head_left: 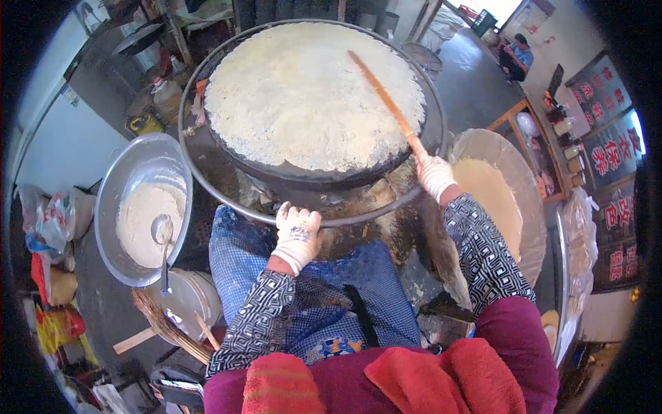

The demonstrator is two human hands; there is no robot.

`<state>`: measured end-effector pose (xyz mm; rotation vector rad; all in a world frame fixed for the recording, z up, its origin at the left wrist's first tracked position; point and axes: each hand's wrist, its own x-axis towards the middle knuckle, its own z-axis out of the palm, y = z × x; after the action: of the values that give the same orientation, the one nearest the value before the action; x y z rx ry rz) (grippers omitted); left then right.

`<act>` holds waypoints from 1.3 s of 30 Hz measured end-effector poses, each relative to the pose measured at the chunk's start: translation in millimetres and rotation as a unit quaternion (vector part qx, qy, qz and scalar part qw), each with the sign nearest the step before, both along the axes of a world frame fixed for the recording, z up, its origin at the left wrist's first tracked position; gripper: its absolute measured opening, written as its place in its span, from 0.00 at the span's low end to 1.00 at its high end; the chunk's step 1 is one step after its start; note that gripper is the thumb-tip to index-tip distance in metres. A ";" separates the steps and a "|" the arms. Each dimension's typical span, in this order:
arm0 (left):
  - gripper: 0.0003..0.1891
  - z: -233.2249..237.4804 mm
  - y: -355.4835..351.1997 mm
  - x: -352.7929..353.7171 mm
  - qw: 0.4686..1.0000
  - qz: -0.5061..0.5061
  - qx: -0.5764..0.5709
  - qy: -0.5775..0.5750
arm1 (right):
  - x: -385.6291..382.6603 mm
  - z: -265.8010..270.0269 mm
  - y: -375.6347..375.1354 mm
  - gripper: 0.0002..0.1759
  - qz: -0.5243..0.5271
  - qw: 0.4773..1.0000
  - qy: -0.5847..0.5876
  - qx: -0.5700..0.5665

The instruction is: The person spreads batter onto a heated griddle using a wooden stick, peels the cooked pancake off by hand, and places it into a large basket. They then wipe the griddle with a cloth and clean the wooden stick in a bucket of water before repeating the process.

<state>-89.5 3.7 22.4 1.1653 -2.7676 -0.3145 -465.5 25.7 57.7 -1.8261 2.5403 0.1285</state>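
A wide, thin pancake (296, 96) covers the large round griddle (317, 181), pale with a ragged edge. My right hand (434, 174), in a white glove, is closed round the handle of a long wooden spatula (383, 93). Its blade slants up and left over the right part of the pancake. At the front, my left hand (298, 234), also gloved, is closed on the metal ring (255, 215) that runs around the griddle. How far its fingers wrap under the ring is hidden.
Left of the griddle is a metal basin (110, 228) of pale batter with a ladle (163, 238) in it. A whisk broom (169, 324) leans by a white bucket (200, 293). On the right sits a round, flat pan (531, 200) holding a tan sheet. A person (517, 58) sits far back.
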 end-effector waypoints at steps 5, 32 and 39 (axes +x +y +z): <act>0.19 3.1 -28.3 32.2 0.996 0.033 -0.029 -0.083 | -53.5 1.9 -58.3 0.30 -0.061 0.998 0.000 0.013; 0.08 -26.2 -226.7 163.9 0.926 0.035 -0.232 -0.296 | 17.7 -16.2 54.5 0.27 -0.073 0.915 -0.372 -0.136; 0.07 18.7 -47.1 55.5 0.983 0.047 -0.058 -0.168 | 226.0 6.2 82.8 0.33 0.157 0.811 -0.558 -0.072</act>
<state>-34.0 -43.4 41.1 1.4287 -2.9461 0.0615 -239.5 108.5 64.0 -1.5718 1.4277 -0.8820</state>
